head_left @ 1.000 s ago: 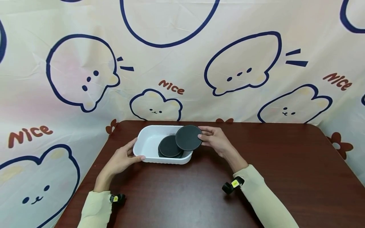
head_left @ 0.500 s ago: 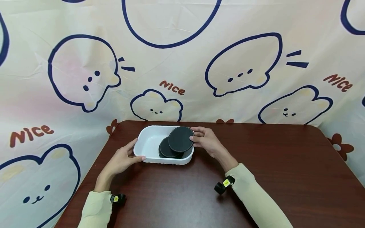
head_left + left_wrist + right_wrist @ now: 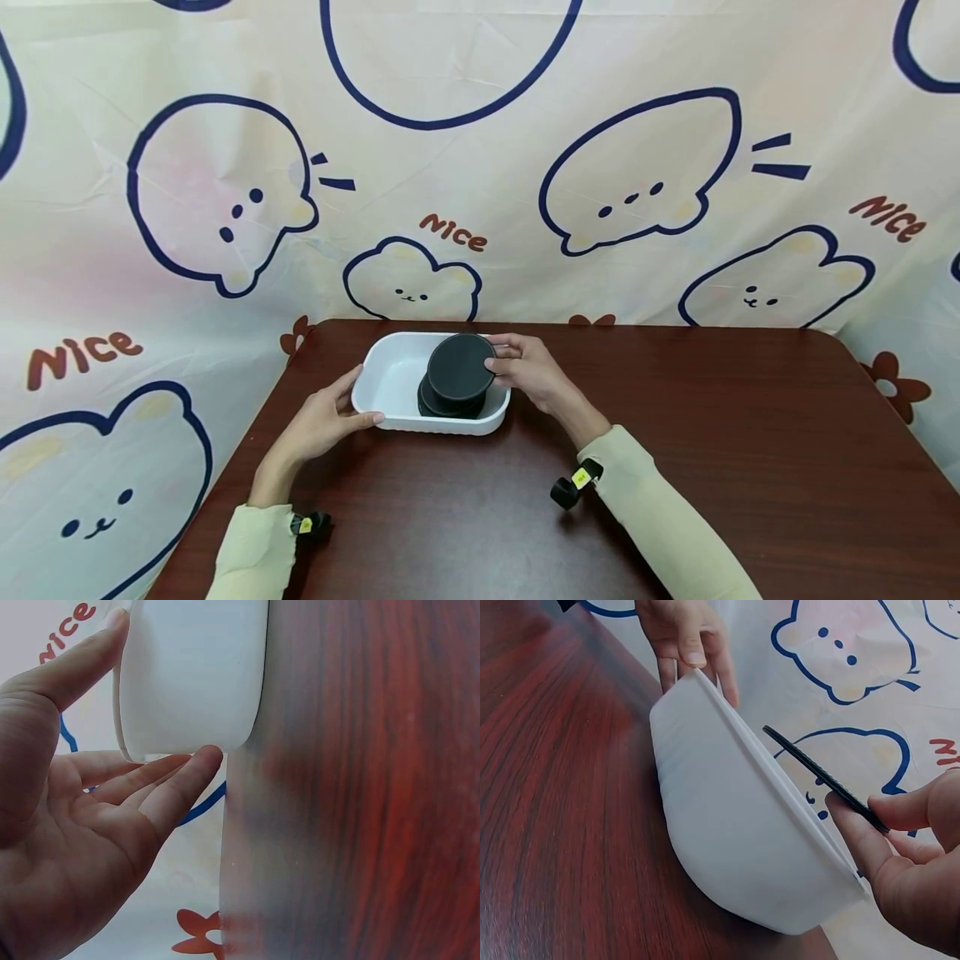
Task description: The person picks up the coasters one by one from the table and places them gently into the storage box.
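A white rectangular basin (image 3: 435, 426) with rounded corners stands on the table. My left hand (image 3: 318, 421) grips its left end, thumb at the near rim and fingertips against the end wall, as the left wrist view shows. Over the basin's right half, my right hand (image 3: 531, 371) pinches a thin black round coaster (image 3: 459, 367) by its right edge, between thumb and fingers. Beneath it inside the basin lie black round coasters (image 3: 441, 407), stacked and mostly covered; their number cannot be told. In the right wrist view the held coaster (image 3: 825, 780) is tilted, above the basin's rim.
The dark brown wooden table (image 3: 675, 417) extends to the right and toward the front. Behind it hangs a pale cloth (image 3: 510, 292) with cartoon drawings, close to the table's back edge. Each wrist wears a small black camera, such as the one on the right (image 3: 576, 485).
My right hand has moved left with the coaster, bringing it from the basin's right edge to above the stacked coasters. The left hand and the basin have stayed in place.
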The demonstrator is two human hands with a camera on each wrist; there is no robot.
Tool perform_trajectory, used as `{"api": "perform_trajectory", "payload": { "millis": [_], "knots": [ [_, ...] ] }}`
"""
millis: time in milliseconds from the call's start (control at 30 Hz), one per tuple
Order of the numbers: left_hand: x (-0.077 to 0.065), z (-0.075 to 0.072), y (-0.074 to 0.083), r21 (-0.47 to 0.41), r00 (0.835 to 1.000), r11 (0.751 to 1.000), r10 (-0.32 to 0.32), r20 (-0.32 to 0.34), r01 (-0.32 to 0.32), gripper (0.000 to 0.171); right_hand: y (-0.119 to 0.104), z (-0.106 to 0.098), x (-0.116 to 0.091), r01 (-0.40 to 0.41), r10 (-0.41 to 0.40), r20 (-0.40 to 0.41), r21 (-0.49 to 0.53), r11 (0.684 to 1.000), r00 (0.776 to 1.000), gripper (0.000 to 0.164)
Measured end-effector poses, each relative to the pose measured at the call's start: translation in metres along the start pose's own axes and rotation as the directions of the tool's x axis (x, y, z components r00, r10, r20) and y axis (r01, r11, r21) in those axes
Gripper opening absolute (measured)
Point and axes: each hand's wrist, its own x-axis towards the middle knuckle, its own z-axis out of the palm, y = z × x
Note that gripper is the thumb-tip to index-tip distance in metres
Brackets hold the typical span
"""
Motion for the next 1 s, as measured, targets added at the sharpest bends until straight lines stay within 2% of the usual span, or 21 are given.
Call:
{"api": "perform_trajectory", "payload": {
  "millis": [433, 833, 1000],
  "knots": [
    [0.001, -0.001, 0.001, -0.005, 1.0, 1.0, -0.016, 0.01, 0.016, 0.107, 0.0, 0.018, 0.008, -0.012, 0.013, 0.014, -0.016, 1.0, 1.0, 0.048],
    [0.0, 0.0, 0.001, -0.019, 1.0, 1.0, -0.014, 0.004, 0.014, 0.107, -0.003, 0.027, 0.011, -0.017, 0.019, 0.025, -0.08, 0.997, 1.0, 0.047],
    [-0.001, 0.0, 0.001, -0.023, 1.0, 1.0, -0.012, 0.004, 0.012, 0.107, -0.003, 0.031, 0.012, -0.012, 0.016, 0.029, -0.145, 0.989, 0.999, 0.048]
  ]
}}
